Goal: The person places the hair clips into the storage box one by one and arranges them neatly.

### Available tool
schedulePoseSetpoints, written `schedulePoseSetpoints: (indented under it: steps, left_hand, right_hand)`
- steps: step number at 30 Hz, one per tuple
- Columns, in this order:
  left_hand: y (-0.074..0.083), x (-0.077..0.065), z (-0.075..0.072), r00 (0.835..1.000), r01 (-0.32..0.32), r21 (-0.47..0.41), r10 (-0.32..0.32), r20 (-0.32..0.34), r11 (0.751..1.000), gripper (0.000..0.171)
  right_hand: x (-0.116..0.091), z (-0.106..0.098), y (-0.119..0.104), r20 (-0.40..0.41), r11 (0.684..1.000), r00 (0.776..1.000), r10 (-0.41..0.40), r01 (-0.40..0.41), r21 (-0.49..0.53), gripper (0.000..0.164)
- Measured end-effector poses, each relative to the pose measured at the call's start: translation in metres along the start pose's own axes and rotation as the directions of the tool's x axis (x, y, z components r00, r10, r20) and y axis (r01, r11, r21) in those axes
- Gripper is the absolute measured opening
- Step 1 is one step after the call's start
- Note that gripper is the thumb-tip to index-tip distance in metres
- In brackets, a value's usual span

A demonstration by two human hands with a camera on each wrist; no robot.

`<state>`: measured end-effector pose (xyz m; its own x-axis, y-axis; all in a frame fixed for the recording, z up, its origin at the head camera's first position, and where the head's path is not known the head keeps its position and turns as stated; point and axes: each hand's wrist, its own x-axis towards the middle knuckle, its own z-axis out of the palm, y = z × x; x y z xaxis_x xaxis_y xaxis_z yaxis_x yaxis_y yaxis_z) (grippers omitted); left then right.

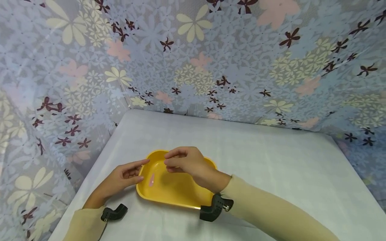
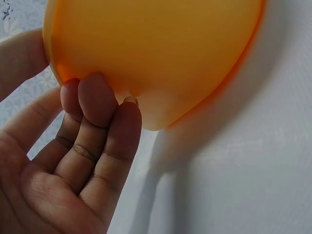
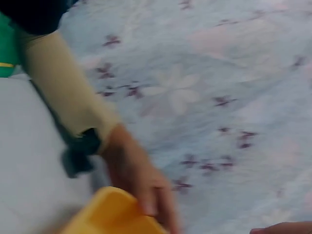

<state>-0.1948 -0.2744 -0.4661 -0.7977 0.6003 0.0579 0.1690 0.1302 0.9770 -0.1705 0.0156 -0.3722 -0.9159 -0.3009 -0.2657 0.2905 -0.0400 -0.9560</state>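
Observation:
A yellow oblong plastic basin [image 1: 178, 203] sits on the white-covered surface. Inside it, near its left end, lies a small, narrow pink object [image 1: 151, 180] whose kind is too small to tell. My left hand [image 1: 122, 179] holds the basin's left end, index finger and thumb at the rim. Its other fingers [image 2: 97, 100] bend against the outside of the wall in the left wrist view. Over the basin hovers my right hand [image 1: 188, 164], fingers loosely bent, with nothing visible between them. Only its fingertips [image 3: 285, 228] show at the bottom of the right wrist view.
A white cloth [image 1: 286, 167] covers the surface and extends to the right of the basin. Floral fabric [image 1: 196, 67] stands behind and at the left. Black wrist cameras [image 1: 114, 213] sit on both forearms. Something green [image 3: 7, 46] shows in the right wrist view's corner.

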Motion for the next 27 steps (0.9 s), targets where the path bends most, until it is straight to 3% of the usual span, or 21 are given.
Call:
schedulePoseSetpoints:
  steps: [3, 10, 17, 27]
  left_hand:
    - [0.000, 0.000, 0.000, 1.000, 0.009, -0.001, -0.009, -0.008, 1.000, 0.056]
    - [-0.001, 0.002, 0.000, 1.000, 0.009, -0.011, -0.009, -0.009, 1.000, 0.056]
    - [-0.003, 0.000, 0.000, 1.000, -0.015, -0.017, 0.015, 0.000, 1.000, 0.056]
    - [-0.003, -0.001, 0.000, 1.000, -0.024, -0.025, 0.024, 0.005, 0.999, 0.055]
  right_hand:
    - [-0.016, -0.024, -0.013, -0.016, 1.000, 1.000, -0.026, 0.027, 0.017, 0.027]
    - [-0.058, -0.084, -0.026, -0.154, 0.997, 0.986, -0.066, 0.071, 0.025, 0.034]
    - [-0.088, -0.130, -0.010, -0.255, 0.994, 0.962, -0.094, 0.078, -0.074, 0.036]
    - [-0.113, -0.173, 0.019, -0.330, 0.984, 0.939, -0.097, 0.040, -0.175, 0.036]
